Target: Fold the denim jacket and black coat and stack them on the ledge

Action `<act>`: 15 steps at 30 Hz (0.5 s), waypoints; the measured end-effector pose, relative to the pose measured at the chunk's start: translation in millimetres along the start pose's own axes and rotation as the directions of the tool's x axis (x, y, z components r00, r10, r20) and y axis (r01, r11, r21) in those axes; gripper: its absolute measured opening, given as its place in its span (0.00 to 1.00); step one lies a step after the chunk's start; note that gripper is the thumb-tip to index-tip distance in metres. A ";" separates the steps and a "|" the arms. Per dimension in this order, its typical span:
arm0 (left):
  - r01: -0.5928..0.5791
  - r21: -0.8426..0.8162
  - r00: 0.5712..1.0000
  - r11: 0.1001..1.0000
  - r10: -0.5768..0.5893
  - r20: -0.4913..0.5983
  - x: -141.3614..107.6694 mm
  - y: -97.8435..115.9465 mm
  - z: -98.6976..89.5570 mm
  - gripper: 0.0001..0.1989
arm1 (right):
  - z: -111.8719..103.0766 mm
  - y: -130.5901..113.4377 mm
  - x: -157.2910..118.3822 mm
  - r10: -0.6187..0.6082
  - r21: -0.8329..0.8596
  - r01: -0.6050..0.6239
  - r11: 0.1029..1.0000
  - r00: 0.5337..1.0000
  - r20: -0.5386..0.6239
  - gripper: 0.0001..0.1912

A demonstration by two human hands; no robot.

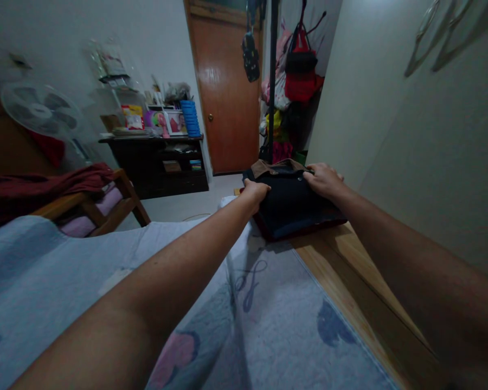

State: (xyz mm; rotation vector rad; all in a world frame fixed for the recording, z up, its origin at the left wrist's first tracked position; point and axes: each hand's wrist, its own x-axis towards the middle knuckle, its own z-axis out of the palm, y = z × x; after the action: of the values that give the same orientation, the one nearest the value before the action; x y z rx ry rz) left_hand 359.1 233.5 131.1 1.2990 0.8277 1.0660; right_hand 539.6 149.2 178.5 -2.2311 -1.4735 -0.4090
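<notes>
A folded dark navy collared shirt or jacket (295, 197) with a brown collar and small snaps lies at the far end of the bed's wooden edge. My left hand (255, 193) grips its left side near the collar, thumb on top. On the right side, by the other end of the collar, my right hand (325, 180) has its fingers closed on the cloth. Something dark red shows beneath the garment's lower edge. The undersides of both hands' grips are hidden by the cloth.
A pale blue patterned sheet (276, 319) covers the bed, with a wooden ledge (329, 254) on its right. A wooden chair (126, 200) holding clothes stands left. Behind are a fan (38, 111), a dark cabinet (154, 179), a door (230, 92) and a rack pole (273, 81) with bags.
</notes>
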 end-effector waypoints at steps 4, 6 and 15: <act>0.017 -0.021 0.993 1.000 -0.020 -0.113 -7.9 7.9 18.6 0.40 | 5.0 -21.9 0.5 -0.057 -0.005 0.058 0.998 0.996 0.073 0.26; 0.037 -0.013 0.991 0.999 -0.039 -0.126 -17.7 0.1 21.1 0.39 | 12.8 -23.3 -3.2 -0.007 -0.028 0.012 1.000 0.985 0.170 0.30; 0.222 0.025 0.974 0.975 -0.220 -0.056 -73.4 -36.5 -17.3 0.37 | 39.6 -24.7 -31.1 0.024 -0.101 0.006 0.995 0.954 0.298 0.33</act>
State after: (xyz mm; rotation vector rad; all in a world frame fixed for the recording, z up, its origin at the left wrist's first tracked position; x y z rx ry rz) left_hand 324.3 171.9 86.3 1.1776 1.0072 0.9163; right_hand 505.0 153.0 134.5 -2.4647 -1.6221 -0.1481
